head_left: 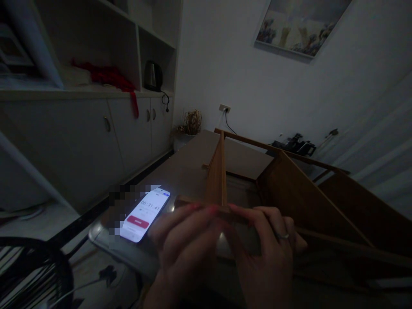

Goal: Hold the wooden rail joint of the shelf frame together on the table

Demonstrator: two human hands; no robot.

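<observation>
bare left hand [186, 242] and ringed right hand [268, 240] both pinch a straight brown wooden bar [184, 200] at the frame's lower middle, which should handle stiff and fairly light, best gripped by its long edges.

One left hand [186, 244] and one right hand [267, 249] are gripping one wooden bar [183, 200]; one ring [282, 236] is showing. One phone [146, 212] is glowing. One kettle [153, 76], one red cloth [107, 76], one wall picture [299, 25], one wall socket [224, 107], one potted dried plant [192, 123] and three cabinet handles [107, 124] are appearing beyond.
</observation>
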